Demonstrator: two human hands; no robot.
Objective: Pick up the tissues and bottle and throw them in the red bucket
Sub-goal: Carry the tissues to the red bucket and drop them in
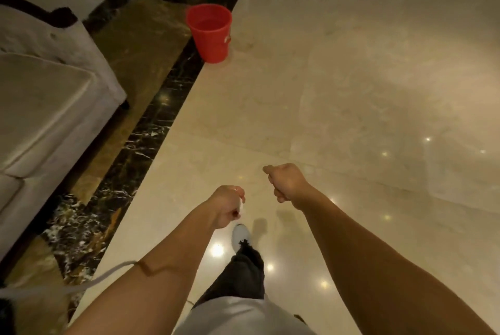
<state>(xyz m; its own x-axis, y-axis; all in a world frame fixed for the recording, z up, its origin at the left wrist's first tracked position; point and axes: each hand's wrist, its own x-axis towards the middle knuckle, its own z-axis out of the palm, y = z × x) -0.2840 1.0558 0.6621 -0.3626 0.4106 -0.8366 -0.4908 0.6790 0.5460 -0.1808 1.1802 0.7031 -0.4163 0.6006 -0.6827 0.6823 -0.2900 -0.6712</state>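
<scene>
Ahead, red bucket [209, 33] stands beside sofa [51, 107], floor [351, 91] between.

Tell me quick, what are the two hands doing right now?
Left hand: closed around something small and white, maybe a tissue; too hidden to be sure.
Right hand: closed in a fist; nothing visible in it.

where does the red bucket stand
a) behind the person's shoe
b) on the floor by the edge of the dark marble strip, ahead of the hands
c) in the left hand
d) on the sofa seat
b: the red bucket stands upright on the floor at the border of the dark marble strip, well beyond both hands.
</scene>
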